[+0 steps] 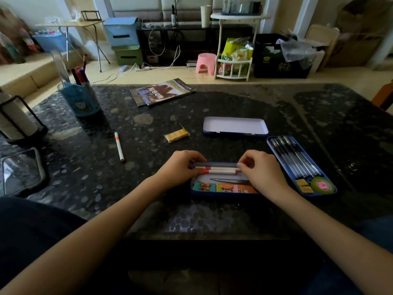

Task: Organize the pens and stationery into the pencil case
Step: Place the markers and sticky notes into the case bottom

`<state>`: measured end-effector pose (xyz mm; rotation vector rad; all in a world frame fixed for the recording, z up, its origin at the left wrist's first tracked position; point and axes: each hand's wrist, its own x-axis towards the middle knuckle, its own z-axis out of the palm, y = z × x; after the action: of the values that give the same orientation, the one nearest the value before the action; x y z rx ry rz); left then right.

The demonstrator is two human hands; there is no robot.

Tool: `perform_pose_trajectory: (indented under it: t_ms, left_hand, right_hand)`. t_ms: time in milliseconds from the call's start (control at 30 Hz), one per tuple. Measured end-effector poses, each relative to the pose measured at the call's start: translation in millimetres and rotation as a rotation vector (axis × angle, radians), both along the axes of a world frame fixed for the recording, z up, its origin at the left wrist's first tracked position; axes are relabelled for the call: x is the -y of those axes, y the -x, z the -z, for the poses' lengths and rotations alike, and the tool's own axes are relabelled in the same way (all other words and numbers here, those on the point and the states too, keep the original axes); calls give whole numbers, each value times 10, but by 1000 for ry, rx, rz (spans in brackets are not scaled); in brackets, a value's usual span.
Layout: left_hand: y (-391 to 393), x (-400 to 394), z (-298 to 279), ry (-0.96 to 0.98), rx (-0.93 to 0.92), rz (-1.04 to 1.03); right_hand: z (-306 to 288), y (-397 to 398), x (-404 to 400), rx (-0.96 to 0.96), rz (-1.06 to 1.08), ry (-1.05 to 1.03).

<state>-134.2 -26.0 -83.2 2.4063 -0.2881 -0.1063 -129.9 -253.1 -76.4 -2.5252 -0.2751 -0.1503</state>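
A blue tin pencil case [223, 193] lies open right in front of me. Two white markers [221, 170] lie side by side along its far wall. My left hand [180, 166] pinches their left ends and my right hand [261, 169] their right ends. Scissors [230, 180] and coloured sticky notes with binder clips [212, 186] lie lower in the case. A second blue tray [282, 160] to the right holds several black pens, erasers and a tape roll [322, 184]. A loose white-and-orange marker [119, 146] lies to the left, and a yellow packet [176, 135] further back.
The white-lined lid [235, 126] sits behind the case. A blue pen holder [81, 99] with markers and a ruler stands back left, a magazine [162, 92] at the far edge. A phone [20, 172] and a black wire rack [17, 122] occupy the left side.
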Motion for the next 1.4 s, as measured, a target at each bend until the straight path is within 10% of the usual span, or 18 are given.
perform_pose_trajectory:
  t_ms: [433,600,733,1000,1100,1267,1400]
  left_hand:
    - [-78,-253,-177,141,-10,-210]
    - [-201,-1084,-241,-338,240,-603]
    - [-113,-1464,-58,-527,-16,-905]
    - [-112,-1305,-5,-484,-134,-760]
    - [-135,-997,-143,-181,-205,-733]
    - [-12,-216,-438,902,-559,-646]
    - [210,274,-414,1131,-737,-456]
  right_hand:
    - [-13,94,-93,58,-3,257]
    - [-19,98,-135,56,-48,209]
    - [-4,112,-150,59,-75,192]
    - [16,104,-151,50,-85,156]
    - [23,110,-166,28,-127,140]
    - [-27,152,-227,-22,-313,-116]
    - [-120,282,-300,-67,-457,-312]
